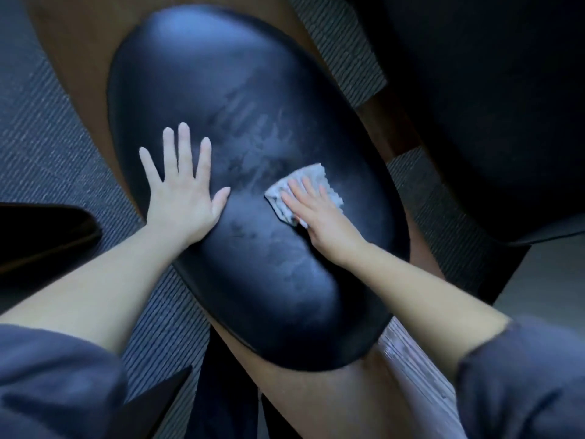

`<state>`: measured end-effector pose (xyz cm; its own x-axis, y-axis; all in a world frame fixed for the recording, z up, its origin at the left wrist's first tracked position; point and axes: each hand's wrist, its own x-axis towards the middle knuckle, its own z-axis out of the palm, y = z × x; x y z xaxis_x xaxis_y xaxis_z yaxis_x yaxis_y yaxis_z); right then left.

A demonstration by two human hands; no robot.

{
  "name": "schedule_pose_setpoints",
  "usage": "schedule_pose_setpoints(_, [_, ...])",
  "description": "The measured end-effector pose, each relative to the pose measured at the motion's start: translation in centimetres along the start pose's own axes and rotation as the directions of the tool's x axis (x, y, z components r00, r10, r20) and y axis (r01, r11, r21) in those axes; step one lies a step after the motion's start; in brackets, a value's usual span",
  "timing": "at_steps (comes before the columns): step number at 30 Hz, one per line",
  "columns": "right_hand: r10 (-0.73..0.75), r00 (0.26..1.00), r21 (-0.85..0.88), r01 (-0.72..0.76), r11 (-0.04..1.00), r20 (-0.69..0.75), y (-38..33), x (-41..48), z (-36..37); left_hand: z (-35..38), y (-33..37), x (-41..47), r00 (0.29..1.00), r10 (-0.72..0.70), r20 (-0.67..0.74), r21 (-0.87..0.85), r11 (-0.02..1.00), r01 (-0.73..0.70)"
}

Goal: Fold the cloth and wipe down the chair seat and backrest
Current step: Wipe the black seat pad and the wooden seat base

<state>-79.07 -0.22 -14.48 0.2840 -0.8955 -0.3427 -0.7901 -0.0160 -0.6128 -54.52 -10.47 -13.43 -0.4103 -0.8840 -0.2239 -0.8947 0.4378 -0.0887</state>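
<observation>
At the centre of the frame, the left hand lies flat on the black chair seat, fingers straight and spread, holding nothing. Just right of centre, the right hand presses straight fingers onto the folded pale cloth, which rests on the seat among streaky wipe marks.

R hand presses folded cloth flat on black seat; L hand splayed flat at seat's left edge.
</observation>
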Motion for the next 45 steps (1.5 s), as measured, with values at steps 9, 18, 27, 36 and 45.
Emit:
schedule_pose_setpoints(9, [-0.114,0.992,-0.04,0.112,0.993,-0.059,0.3,1.6,1.6,0.1,-0.1,0.0,1.0,0.001,0.029,0.005,1.0,-0.001])
schedule_pose_setpoints(18, [0.049,0.964,0.063,-0.034,0.997,-0.26,-1.5,15.5,-3.1,1.0,0.1,0.0,0.999,0.004,0.038,0.001,1.0,-0.004])
schedule_pose_setpoints(27, [-0.241,0.97,-0.065,0.239,0.969,-0.035,0.4,5.2,-0.3,0.7,-0.1,0.0,1.0,0.011,-0.002,-0.036,0.999,-0.011])
schedule_pose_setpoints(36, [0.061,0.947,0.113,-0.026,0.993,-0.316,-5.0,15.1,-0.5,-0.6,-0.3,-0.2,0.999,0.001,0.051,-0.085,0.996,0.003])
schedule_pose_setpoints(45, [0.169,0.892,0.172,-0.104,0.98,-0.42,-6.7,15.5,0.4,-2.0,-7.1,0.0,1.0,-0.011,0.01,-0.173,0.985,0.012])
